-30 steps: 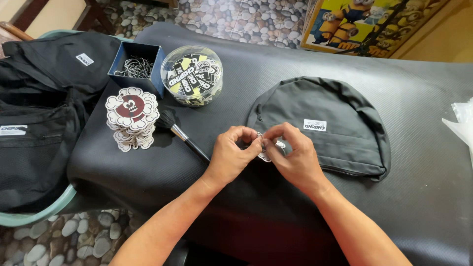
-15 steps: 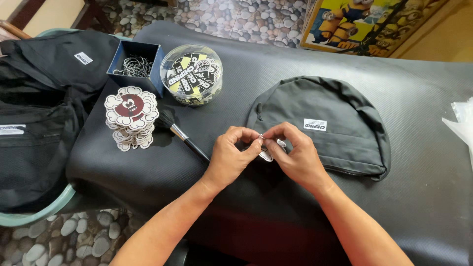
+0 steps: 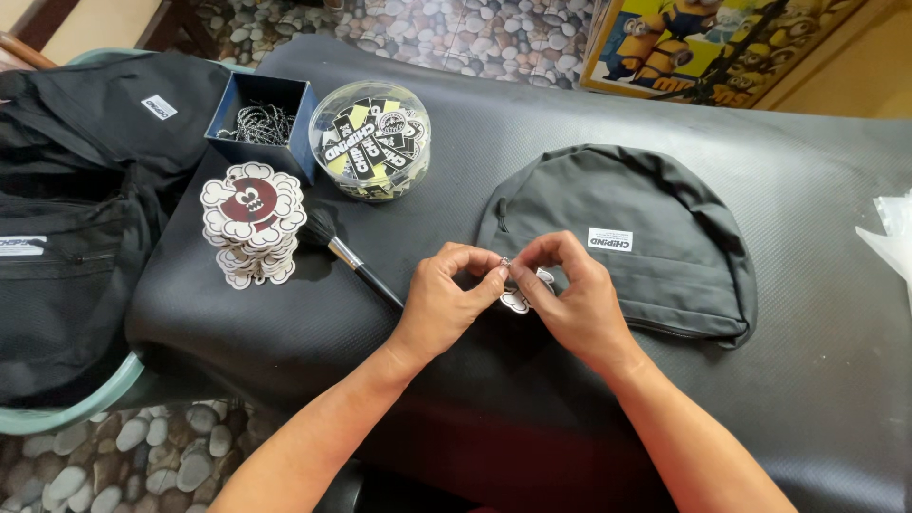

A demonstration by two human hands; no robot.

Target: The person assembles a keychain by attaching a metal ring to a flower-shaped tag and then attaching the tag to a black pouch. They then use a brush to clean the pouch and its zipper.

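- the left hand (image 3: 446, 299) and right hand (image 3: 570, 294) meet fingertip to fingertip, thumbs and forefingers pressed together in a pinch on a tiny metal bit; what kind of bit it is, is too small to tell.
- the white cloud-shaped tag (image 3: 518, 302) hangs just under the pinching fingertips, mostly covered by the right hand's fingers, only its lower lobes and a bit of its upper edge showing.
- the other fingers of both hands are curled in loosely, not spread.
- just beyond the fingertips lies the dark grey bag (image 3: 655, 237), flat on the black mat (image 3: 807, 380), its white label just beyond the right hand's knuckles; the right hand overlaps the bag's near edge.
- to the outer side of the left hand, near its thumb, a black-handled brush (image 3: 356, 261) lies slanting, bristles pointing away from the hands.
- further out past the brush stands a stack of cloud-shaped tags (image 3: 249, 223) with a dark red face print.
- beyond those, far from the fingers, a round clear tub (image 3: 370, 138) of black and yellow labels sits touching a blue box (image 3: 261, 123) with ball chains in it.
- furthest on the left-hand side, more black bags (image 3: 76, 237) are piled in a pale green basket (image 3: 66, 413).
- past the right hand, at the mat's edge, a bit of clear plastic wrap (image 3: 893, 242) shows.
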